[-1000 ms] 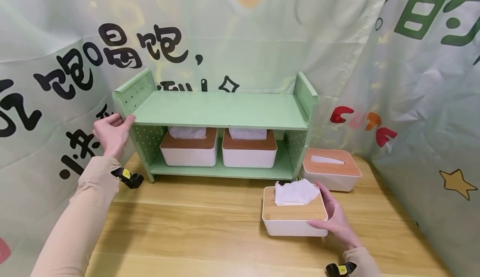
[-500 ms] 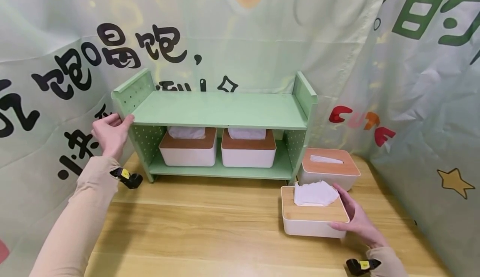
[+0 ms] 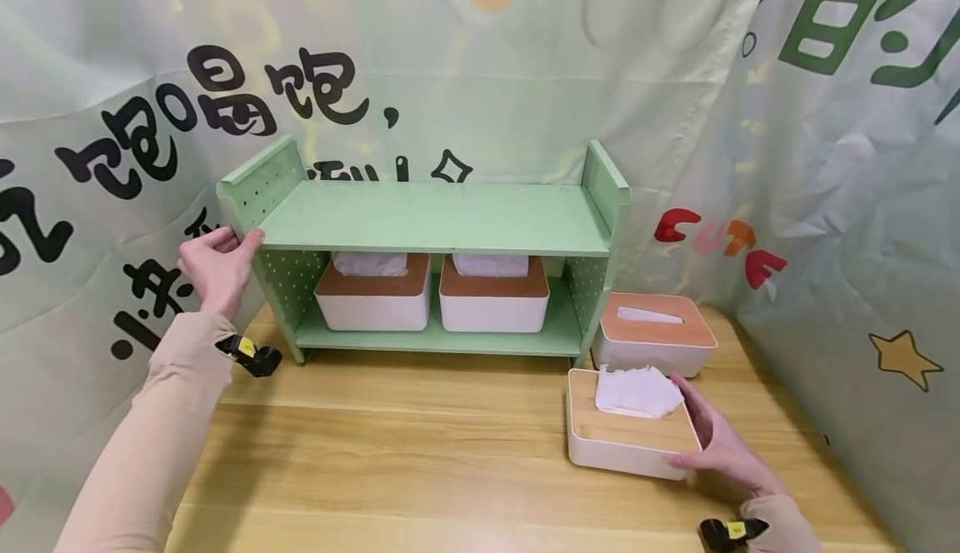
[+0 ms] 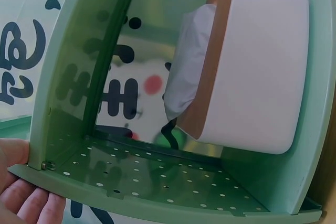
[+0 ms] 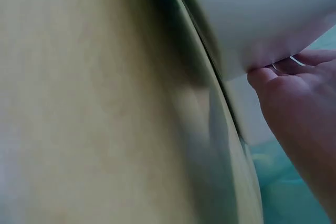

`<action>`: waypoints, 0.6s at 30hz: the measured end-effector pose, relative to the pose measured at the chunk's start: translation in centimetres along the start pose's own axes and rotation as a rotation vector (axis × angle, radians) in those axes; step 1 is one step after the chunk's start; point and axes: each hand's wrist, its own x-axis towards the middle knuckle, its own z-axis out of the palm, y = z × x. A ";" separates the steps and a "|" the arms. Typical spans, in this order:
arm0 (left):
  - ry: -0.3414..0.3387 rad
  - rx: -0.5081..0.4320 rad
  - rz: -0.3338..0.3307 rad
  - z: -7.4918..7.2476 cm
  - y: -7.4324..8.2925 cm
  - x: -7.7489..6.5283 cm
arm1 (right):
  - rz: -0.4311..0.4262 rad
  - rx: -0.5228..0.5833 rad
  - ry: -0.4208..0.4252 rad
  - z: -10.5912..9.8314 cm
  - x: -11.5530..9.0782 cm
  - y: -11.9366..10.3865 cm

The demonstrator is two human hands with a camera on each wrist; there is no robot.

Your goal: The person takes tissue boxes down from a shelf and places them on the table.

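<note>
My left hand [image 3: 219, 268] grips the left side panel of a green two-tier shelf [image 3: 435, 216]; in the left wrist view the thumb and fingers [image 4: 32, 203] lie on either side of the panel's edge. At the front right, my right hand [image 3: 723, 445] holds a white tissue box [image 3: 626, 457] by its right end, thumb at the front and fingers behind. This box has a light wooden lid with a tissue sticking out, and it sits slightly turned. The right wrist view shows the fingertips against the box's white wall [image 5: 273, 14].
Two more tissue boxes, one left [image 3: 372, 311] and one right [image 3: 493, 311], stand on the shelf's lower tier. Another tissue box [image 3: 656, 353] stands on the wooden table [image 3: 390, 453] right of the shelf, just behind the held one. Printed cloth [image 3: 480, 103] hangs around the table.
The right hand has moved the tissue box to the right, and the box has turned a little with its right end nearer me. My left hand stays on the shelf panel.
</note>
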 end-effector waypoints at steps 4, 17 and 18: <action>0.003 -0.002 -0.007 0.1 0.0 0.0 | 0.013 -0.018 -0.024 -0.1 -0.3 0.1; 0.002 -0.016 -0.031 0.0 0.1 0.1 | 0.413 -0.062 0.097 0.8 0.5 -1.5; 0.002 -0.018 -0.033 0.1 0.1 0.1 | 0.463 -0.048 0.130 1.1 0.8 -1.7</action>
